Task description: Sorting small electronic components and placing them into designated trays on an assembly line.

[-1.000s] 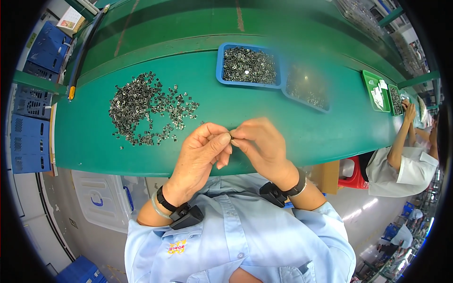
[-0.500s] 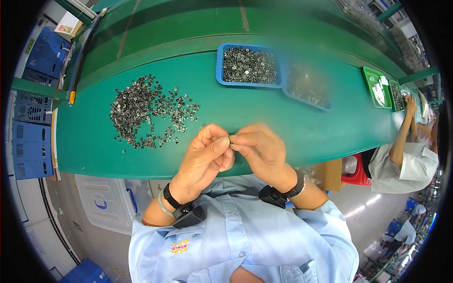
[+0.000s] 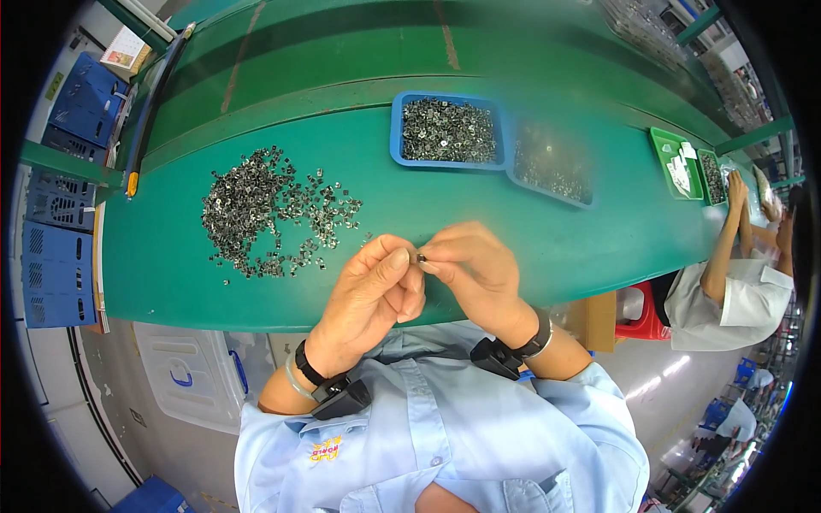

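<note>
Right hand (image 3: pixel 475 274): thumb and index pinching a small dark part (image 3: pixel 421 257). Left hand (image 3: pixel 368 291): thumb and index closed up right against the same spot, other fingers curled under; can't tell if it has its own grip on the part, fingers hide it. Part sits between the two sets of fingertips, held above the near edge of the green desk (image 3: pixel 445 201), in front of the shirt (image 3: pixel 428 427). Black wristband with a black box on each wrist.

Loose pile (image 3: pixel 244 209) of small dark, shiny pieces on the desk, left side, dense on its left and thinning out to the right. Blue tray (image 3: pixel 396 137) full of similar pieces, farther back, right of the pile. Second tray (image 3: pixel 556 198) just beside it on the right, also with pieces, but hazy in view.

Far right end: green tray (image 3: pixel 665 147) with white pieces (image 3: pixel 682 175) in it; co-worker in a white top (image 3: pixel 744 316) near there, arms over the desk. Red stool (image 3: pixel 646 321) next to that person. Clear lidded bin (image 3: pixel 184 376) on the floor, lower left.
</note>
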`<state>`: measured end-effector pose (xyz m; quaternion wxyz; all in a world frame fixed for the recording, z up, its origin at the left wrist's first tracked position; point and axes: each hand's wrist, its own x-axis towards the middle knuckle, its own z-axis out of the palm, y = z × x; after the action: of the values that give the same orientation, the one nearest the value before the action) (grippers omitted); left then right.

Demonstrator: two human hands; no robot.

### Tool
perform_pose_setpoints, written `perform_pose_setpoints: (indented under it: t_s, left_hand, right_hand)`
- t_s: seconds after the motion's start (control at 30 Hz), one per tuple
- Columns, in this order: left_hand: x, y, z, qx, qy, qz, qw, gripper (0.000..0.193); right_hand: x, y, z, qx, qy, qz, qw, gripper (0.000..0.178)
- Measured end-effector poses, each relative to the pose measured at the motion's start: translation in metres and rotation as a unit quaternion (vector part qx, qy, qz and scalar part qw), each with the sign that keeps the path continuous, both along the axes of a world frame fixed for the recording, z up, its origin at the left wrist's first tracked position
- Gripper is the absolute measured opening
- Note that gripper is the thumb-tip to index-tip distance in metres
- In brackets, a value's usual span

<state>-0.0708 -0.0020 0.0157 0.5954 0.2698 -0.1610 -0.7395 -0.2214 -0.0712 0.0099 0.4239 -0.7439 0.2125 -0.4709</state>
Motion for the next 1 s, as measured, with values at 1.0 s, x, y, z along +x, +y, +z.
perform_pose_setpoints:
  t_s: [1.0]
  left_hand:
    - [0.013,-0.002,0.006,0.011,-0.064,-0.043,0.997,0.018]
  right_hand:
    - [-0.002,-0.010,-0.006,-0.067,0.042,0.034,0.996,0.013]
